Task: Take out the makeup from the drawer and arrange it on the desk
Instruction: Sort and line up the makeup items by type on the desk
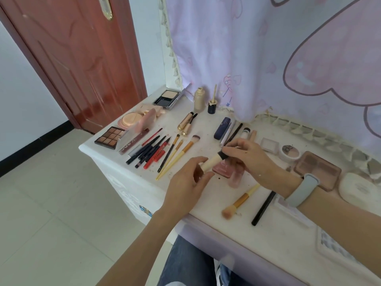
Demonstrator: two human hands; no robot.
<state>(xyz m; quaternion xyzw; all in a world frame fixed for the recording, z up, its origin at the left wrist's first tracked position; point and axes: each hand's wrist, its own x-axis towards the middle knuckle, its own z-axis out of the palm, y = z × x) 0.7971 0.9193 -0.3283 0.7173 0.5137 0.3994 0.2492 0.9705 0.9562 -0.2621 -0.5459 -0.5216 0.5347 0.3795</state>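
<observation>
Both hands hold one cream tube with a black cap (214, 159) above the white desk (206, 199). My left hand (185, 186) pinches the tube's cream end, and my right hand (251, 155) grips the black cap. Under them lies a pink compact (223, 169). A row of pencils and liners (150, 150) and thin brushes (177, 153) is laid out to the left. A fluffy brush (240, 202) and a black pencil (263, 207) lie nearer the front edge. The drawer cannot be seen.
Palettes (110, 137) and powder compacts (168, 97) sit at the far left, bottles (199, 99) stand by the pink curtain (268, 58), and a pink palette (317, 169) and white case (358, 189) lie at right. A red door (82, 58) stands left, over tiled floor.
</observation>
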